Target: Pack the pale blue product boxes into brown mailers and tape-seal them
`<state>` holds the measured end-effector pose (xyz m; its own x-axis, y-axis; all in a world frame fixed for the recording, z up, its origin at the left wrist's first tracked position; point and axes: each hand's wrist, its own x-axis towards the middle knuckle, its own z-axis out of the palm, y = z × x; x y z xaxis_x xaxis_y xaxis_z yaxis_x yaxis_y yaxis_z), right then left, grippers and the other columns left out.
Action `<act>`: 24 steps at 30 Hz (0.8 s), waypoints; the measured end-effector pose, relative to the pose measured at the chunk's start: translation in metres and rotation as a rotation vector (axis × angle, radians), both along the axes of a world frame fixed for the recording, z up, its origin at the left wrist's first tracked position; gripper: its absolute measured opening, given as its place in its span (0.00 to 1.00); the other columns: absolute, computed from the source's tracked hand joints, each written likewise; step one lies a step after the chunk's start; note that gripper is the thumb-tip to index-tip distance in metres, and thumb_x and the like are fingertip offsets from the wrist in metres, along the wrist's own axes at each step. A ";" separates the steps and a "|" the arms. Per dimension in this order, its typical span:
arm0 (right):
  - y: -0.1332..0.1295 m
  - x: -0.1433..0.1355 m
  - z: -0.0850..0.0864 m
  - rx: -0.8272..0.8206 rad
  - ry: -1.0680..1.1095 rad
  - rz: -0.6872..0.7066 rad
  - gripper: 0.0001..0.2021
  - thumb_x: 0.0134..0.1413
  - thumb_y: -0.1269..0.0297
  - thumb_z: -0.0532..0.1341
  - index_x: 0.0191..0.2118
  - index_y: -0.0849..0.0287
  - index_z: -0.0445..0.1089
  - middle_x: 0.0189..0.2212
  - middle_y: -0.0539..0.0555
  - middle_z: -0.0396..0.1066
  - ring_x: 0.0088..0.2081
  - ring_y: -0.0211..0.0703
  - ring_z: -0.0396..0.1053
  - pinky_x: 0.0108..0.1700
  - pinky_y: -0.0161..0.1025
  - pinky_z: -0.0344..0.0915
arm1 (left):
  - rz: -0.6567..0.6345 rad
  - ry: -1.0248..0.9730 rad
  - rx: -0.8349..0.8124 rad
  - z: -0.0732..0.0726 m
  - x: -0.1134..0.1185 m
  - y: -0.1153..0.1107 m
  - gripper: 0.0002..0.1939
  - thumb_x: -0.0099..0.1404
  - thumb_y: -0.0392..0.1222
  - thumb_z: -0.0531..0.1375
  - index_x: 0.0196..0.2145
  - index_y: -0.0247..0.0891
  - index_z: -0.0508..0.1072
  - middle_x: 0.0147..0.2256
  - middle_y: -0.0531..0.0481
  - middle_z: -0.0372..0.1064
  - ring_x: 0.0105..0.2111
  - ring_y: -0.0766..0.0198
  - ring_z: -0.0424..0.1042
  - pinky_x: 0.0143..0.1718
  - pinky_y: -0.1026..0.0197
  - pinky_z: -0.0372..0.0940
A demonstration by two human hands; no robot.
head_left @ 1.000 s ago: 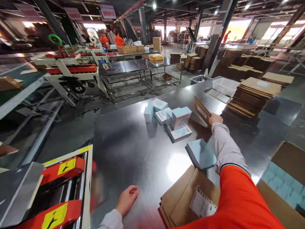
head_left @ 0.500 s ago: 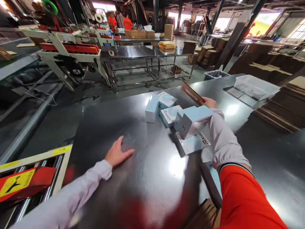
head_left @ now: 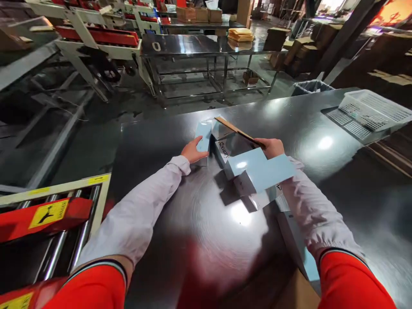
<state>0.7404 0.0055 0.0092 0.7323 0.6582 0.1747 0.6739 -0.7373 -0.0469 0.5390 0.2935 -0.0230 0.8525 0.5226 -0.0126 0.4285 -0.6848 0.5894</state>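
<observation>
My left hand (head_left: 195, 150) grips a light blue box (head_left: 204, 128) standing at the left of a cluster, thumb and fingers on its near side. My right hand (head_left: 273, 148) is closed on the right end of a flat brown cardboard piece (head_left: 236, 130), which slants across above the cluster's back. Under the cardboard is a box with black lettering (head_left: 222, 150). Nearer me, a light blue box (head_left: 246, 162) and another light blue box (head_left: 273, 172) sit in front of my right hand. Partly hidden below them lies a further box (head_left: 259, 199).
The boxes rest on a dark, shiny metal table (head_left: 154, 141). A long light blue box (head_left: 298, 240) lies beside my right forearm, with brown cardboard (head_left: 301, 292) nearer me. A white plastic basket (head_left: 375, 109) stands far right. A roller conveyor (head_left: 59, 249) adjoins the left side.
My left hand has moved forward from the bare tabletop to the left box and taken hold of it. My right hand has swung the cardboard left, over the boxes.
</observation>
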 end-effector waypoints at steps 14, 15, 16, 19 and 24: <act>-0.089 -0.168 0.062 0.230 -0.013 0.017 0.24 0.69 0.52 0.45 0.60 0.49 0.69 0.52 0.57 0.75 0.48 0.50 0.75 0.48 0.42 0.68 | 0.310 0.094 0.150 0.034 -0.293 -0.060 0.46 0.55 0.43 0.66 0.69 0.39 0.53 0.69 0.42 0.48 0.66 0.45 0.55 0.65 0.49 0.55; -0.115 -0.162 0.070 0.279 -0.101 -0.082 0.25 0.69 0.50 0.44 0.61 0.50 0.69 0.52 0.59 0.75 0.49 0.52 0.75 0.48 0.45 0.69 | 0.259 0.103 0.229 0.040 -0.292 -0.063 0.46 0.56 0.42 0.66 0.69 0.41 0.53 0.71 0.42 0.43 0.68 0.42 0.50 0.66 0.46 0.52; -0.142 -0.155 0.077 0.307 -0.181 -0.170 0.26 0.68 0.49 0.45 0.61 0.50 0.68 0.51 0.60 0.75 0.49 0.54 0.75 0.48 0.47 0.69 | 0.186 0.117 0.297 0.045 -0.289 -0.064 0.46 0.56 0.41 0.66 0.69 0.42 0.54 0.72 0.43 0.39 0.70 0.40 0.44 0.67 0.43 0.48; -0.223 -0.136 0.078 0.252 -0.292 -0.391 0.25 0.68 0.51 0.47 0.62 0.53 0.68 0.49 0.65 0.76 0.49 0.60 0.74 0.44 0.51 0.67 | -0.126 0.242 0.330 0.056 -0.262 -0.059 0.43 0.57 0.34 0.64 0.68 0.45 0.56 0.72 0.45 0.40 0.71 0.38 0.35 0.67 0.34 0.40; -0.311 -0.145 0.025 -0.109 0.053 -0.706 0.21 0.65 0.61 0.51 0.59 0.57 0.70 0.48 0.68 0.74 0.49 0.59 0.71 0.47 0.51 0.63 | -0.244 0.273 0.318 0.071 -0.231 -0.094 0.35 0.61 0.35 0.60 0.66 0.42 0.61 0.68 0.40 0.51 0.68 0.38 0.47 0.64 0.29 0.42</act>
